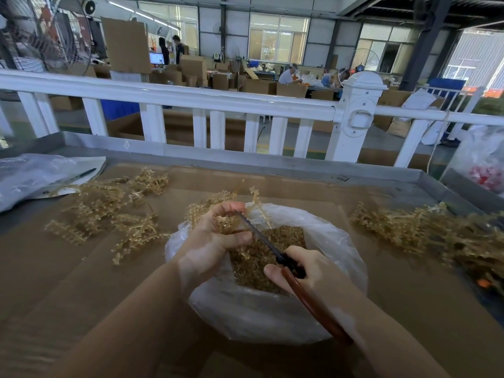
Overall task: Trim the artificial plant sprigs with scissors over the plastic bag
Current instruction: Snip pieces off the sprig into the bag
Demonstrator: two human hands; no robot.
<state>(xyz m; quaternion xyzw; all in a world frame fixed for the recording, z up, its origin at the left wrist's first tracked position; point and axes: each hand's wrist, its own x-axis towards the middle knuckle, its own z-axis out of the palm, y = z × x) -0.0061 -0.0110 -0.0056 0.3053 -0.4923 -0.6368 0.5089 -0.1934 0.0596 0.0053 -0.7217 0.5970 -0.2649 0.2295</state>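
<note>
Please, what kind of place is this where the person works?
Probably a factory or packing workshop. Many cardboard boxes stand behind a white railing, other workers sit at tables there, and heaps of plastic sprigs lie on the cardboard-covered workbench.

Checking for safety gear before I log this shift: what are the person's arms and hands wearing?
Nothing that shows. Both forearms are bare to the bottom edge of the picture, with no sleeve in view. The left hand and the right hand have no gloves, and no watch, ring or wristband can be seen.
</note>
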